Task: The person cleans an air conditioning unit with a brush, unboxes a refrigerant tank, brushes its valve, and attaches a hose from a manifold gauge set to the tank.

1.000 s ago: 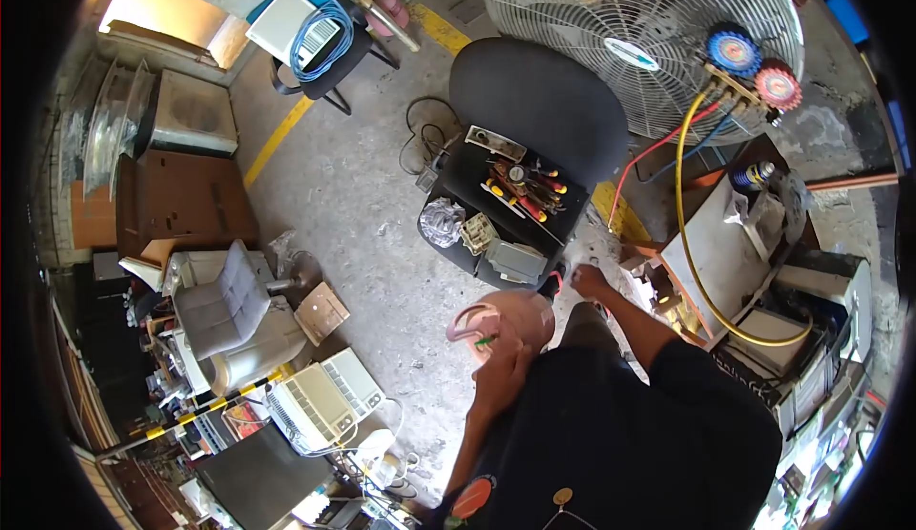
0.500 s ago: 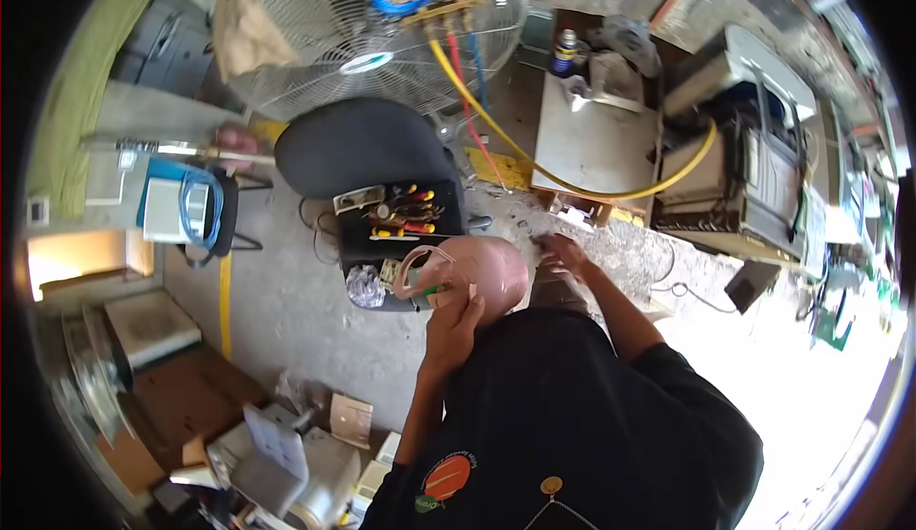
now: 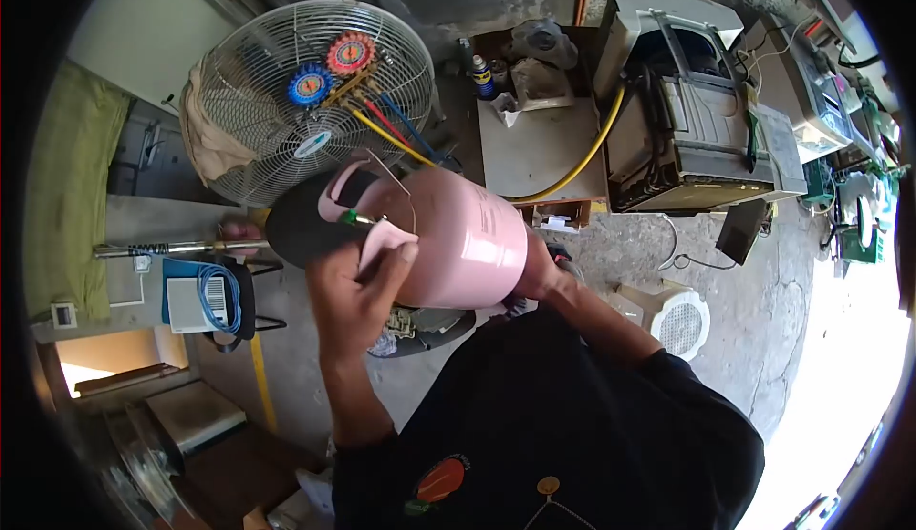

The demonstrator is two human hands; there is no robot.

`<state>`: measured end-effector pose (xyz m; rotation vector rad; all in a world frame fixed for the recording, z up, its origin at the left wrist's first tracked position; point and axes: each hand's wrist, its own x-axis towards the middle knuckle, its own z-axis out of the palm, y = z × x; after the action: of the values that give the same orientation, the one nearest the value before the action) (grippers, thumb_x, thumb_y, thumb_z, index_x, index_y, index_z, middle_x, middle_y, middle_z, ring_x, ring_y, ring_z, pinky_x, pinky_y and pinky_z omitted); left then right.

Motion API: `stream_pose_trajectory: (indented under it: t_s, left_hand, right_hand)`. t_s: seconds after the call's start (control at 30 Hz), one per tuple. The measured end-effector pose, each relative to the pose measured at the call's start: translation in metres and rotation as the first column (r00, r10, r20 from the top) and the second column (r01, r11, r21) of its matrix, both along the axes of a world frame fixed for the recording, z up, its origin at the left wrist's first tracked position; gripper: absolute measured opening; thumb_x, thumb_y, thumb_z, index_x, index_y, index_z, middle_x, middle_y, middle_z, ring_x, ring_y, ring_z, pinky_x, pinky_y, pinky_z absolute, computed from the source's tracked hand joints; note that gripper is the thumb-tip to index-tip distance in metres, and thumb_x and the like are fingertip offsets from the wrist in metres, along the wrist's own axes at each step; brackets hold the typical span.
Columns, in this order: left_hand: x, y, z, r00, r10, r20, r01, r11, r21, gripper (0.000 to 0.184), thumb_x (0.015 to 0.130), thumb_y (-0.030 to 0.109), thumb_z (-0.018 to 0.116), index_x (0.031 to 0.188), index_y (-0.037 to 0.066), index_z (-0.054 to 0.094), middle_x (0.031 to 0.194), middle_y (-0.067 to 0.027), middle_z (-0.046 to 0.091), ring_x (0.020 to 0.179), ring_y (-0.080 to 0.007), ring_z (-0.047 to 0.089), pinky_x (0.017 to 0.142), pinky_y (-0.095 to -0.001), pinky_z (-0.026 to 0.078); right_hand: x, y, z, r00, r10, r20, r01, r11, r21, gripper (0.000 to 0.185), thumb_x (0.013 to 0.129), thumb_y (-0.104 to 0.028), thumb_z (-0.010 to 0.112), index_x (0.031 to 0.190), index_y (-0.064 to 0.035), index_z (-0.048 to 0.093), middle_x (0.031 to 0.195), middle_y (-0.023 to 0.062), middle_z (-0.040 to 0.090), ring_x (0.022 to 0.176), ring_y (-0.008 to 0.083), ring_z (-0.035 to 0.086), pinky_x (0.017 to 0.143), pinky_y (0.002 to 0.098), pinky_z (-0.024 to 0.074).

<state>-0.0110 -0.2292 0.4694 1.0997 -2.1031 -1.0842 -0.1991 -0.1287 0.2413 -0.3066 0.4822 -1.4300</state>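
A pink gas cylinder is held tilted in front of my body, its collar toward the left. My left hand is wrapped round the collar handle, thumb on its pink rim, beside a green valve. At the cylinder's base is my right hand, with its fingers hidden behind the cylinder. Beyond the cylinder, the black chair is partly covered.
A large fan carries a blue gauge and a red gauge. A yellow hose crosses a white-topped table. A white stool stands at right, an air conditioner unit behind it.
The pink cylinder has come up off its lower position and tipped over, nearer to the camera. My right hand has moved to its base. The view has swung to the right.
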Motion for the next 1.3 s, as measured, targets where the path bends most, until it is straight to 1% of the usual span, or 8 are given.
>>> stream_pose_trajectory:
  t_s: [0.07, 0.13, 0.33, 0.57, 0.7, 0.77, 1.0, 1.3]
  left_hand:
    - [-0.036, -0.028, 0.023, 0.999, -0.043, -0.016, 0.039, 0.983, -0.182, 0.027, 0.093, 0.02, 0.075, 0.083, -0.005, 0.073, 0.062, -0.0061, 0.064, 0.056, -0.0067, 0.056, 0.052, -0.0285, 0.041]
    - [-0.07, -0.053, 0.039, 0.995, -0.06, 0.078, 0.078, 0.966, -0.247, 0.03, 0.094, 0.021, 0.074, 0.079, -0.006, 0.072, 0.062, -0.0106, 0.067, 0.055, -0.0087, 0.06, 0.053, -0.0295, 0.044]
    - [-0.167, -0.096, 0.035, 0.958, -0.149, 0.244, 0.225, 0.92, -0.322, 0.039, 0.095, 0.031, 0.07, 0.074, -0.002, 0.072, 0.059, -0.0135, 0.064, 0.05, -0.0203, 0.062, 0.051, -0.0357, 0.043]
    - [-0.251, -0.118, -0.06, 0.919, -0.174, 0.354, 0.273, 0.928, -0.254, 0.038, 0.093, 0.036, 0.067, 0.079, 0.0, 0.071, 0.066, -0.0206, 0.063, 0.058, -0.0364, 0.065, 0.056, -0.0443, 0.046]
    - [-0.283, -0.122, -0.113, 0.934, -0.154, 0.322, 0.227, 0.952, -0.203, 0.044, 0.096, 0.042, 0.064, 0.078, 0.003, 0.073, 0.074, -0.0203, 0.07, 0.071, -0.0412, 0.07, 0.064, -0.0486, 0.052]
    - [-0.296, -0.125, -0.145, 0.929, -0.135, 0.346, 0.211, 0.958, -0.192, 0.044, 0.096, 0.042, 0.064, 0.078, 0.003, 0.073, 0.074, -0.0203, 0.07, 0.071, -0.0414, 0.07, 0.064, -0.0491, 0.053]
    - [-0.298, -0.075, -0.185, 0.903, -0.159, 0.4, 0.271, 0.932, -0.242, 0.042, 0.094, 0.04, 0.065, 0.078, 0.002, 0.074, 0.068, -0.0216, 0.066, 0.067, -0.0411, 0.069, 0.062, -0.0494, 0.053]
    - [-0.273, -0.044, -0.181, 0.91, -0.288, 0.298, 0.307, 0.952, -0.017, 0.048, 0.096, 0.039, 0.057, 0.075, 0.0, 0.074, 0.064, -0.0228, 0.066, 0.063, -0.0398, 0.07, 0.064, -0.0514, 0.056]
  right_hand:
    - [-0.018, 0.005, 0.034, 0.925, 0.066, 0.375, -0.08, 0.997, 0.023, 0.073, 0.108, -0.061, 0.032, 0.162, -0.0121, 0.028, 0.164, 0.0151, 0.035, 0.15, 0.033, 0.036, 0.123, 0.0521, 0.0302]
    - [-0.043, 0.026, 0.059, 0.978, 0.169, 0.119, -0.159, 0.983, -0.087, 0.083, 0.101, -0.065, 0.05, 0.163, -0.0149, 0.026, 0.16, 0.0164, 0.041, 0.149, 0.0328, 0.039, 0.118, 0.0537, 0.0356]
    - [-0.131, 0.114, 0.03, 0.983, 0.135, -0.122, -0.14, 0.99, -0.031, 0.08, 0.108, -0.049, 0.047, 0.165, -0.0036, 0.015, 0.149, 0.0221, 0.054, 0.136, 0.0318, 0.055, 0.116, 0.0435, 0.0401]
    - [-0.174, 0.185, -0.008, 0.924, 0.07, -0.375, 0.086, 0.919, 0.384, 0.075, 0.108, -0.036, 0.055, 0.165, -0.0062, 0.018, 0.145, 0.0206, 0.056, 0.128, 0.0289, 0.06, 0.109, 0.0423, 0.047]
    - [-0.176, 0.147, -0.05, 0.894, 0.077, -0.441, 0.09, 0.934, 0.346, 0.075, 0.107, -0.037, 0.057, 0.165, -0.0104, 0.018, 0.146, 0.0194, 0.054, 0.122, 0.0285, 0.064, 0.107, 0.0445, 0.0487]
    - [-0.165, 0.121, -0.099, 0.961, -0.101, -0.258, 0.105, 0.994, 0.001, 0.074, 0.107, -0.039, 0.057, 0.164, -0.0105, 0.019, 0.149, 0.0183, 0.051, 0.124, 0.0304, 0.062, 0.108, 0.0486, 0.0475]
    - [-0.137, -0.024, -0.126, 0.95, -0.201, -0.239, 0.28, 0.886, 0.37, 0.06, 0.111, -0.05, 0.039, 0.157, -0.012, 0.034, 0.145, 0.0111, 0.054, 0.132, 0.0225, 0.056, 0.105, 0.0454, 0.0494]
    - [-0.123, -0.045, -0.167, 0.818, -0.444, -0.365, 0.521, 0.841, 0.146, 0.056, 0.111, -0.038, 0.045, 0.157, -0.0084, 0.035, 0.14, 0.0101, 0.057, 0.128, 0.022, 0.057, 0.1, 0.0369, 0.0523]
